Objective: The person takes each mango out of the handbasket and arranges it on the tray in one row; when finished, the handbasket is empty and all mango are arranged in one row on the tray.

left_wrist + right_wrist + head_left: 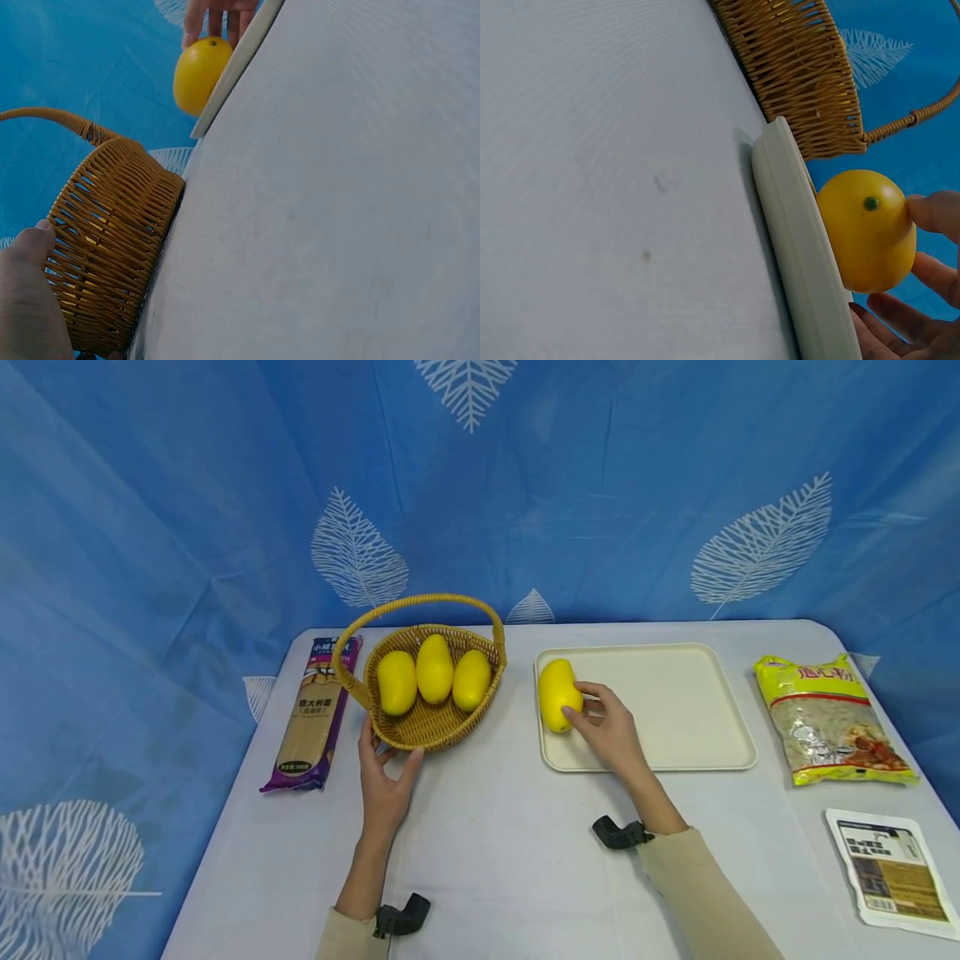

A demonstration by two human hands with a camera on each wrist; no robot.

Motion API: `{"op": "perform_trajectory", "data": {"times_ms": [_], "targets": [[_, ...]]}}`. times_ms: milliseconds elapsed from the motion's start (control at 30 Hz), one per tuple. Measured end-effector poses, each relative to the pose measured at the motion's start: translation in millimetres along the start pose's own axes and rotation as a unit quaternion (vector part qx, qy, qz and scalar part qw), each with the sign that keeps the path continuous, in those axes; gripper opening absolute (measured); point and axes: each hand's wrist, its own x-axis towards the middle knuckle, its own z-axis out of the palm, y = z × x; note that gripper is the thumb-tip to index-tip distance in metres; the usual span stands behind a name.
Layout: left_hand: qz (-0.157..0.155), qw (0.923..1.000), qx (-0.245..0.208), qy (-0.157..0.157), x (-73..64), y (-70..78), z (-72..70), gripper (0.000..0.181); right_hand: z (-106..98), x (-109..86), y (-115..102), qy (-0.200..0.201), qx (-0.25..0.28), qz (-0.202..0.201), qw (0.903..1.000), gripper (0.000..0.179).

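A brown wicker basket [420, 737] with a tall arched handle stands at the left of the table and holds three yellow mangoes [435, 670]. My left hand [384, 793] grips its near side; in the left wrist view the thumb [36, 241] lies at the rim, with fingertips low by the base. Another yellow mango [557, 695] lies at the left end of a cream tray [675, 710]. On that mango's right side, my right hand [611, 731] pinches it between thumb and fingers. The right wrist view shows its green stem spot, with fingertips against the mango [866, 232].
Left of the basket lies a pack of spaghetti [311, 718]. At the right are a yellow-edged bag of pasta [832, 718] and a white-edged flat packet [892, 872]. A blue curtain [570, 485] with white leaf prints hangs behind the white table [495, 860].
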Motion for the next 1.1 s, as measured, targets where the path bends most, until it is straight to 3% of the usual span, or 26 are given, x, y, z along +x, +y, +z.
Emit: {"op": "perform_trajectory", "data": {"times_ms": [767, 1100], "targets": [[0.008, 1.0000, 0.004, -0.003, -1.2, 0.0, -0.4, 0.087, -7.9, 1.2, 0.0, 0.002, -0.030, -0.026, 0.9992, 0.049], [0.010, 0.9999, 0.004, -0.003, -0.7, 0.4, -0.5, 0.088, -13.7, 6.4, -22.6, 0.038, -0.075, -0.116, 0.9897, 0.052]]}}
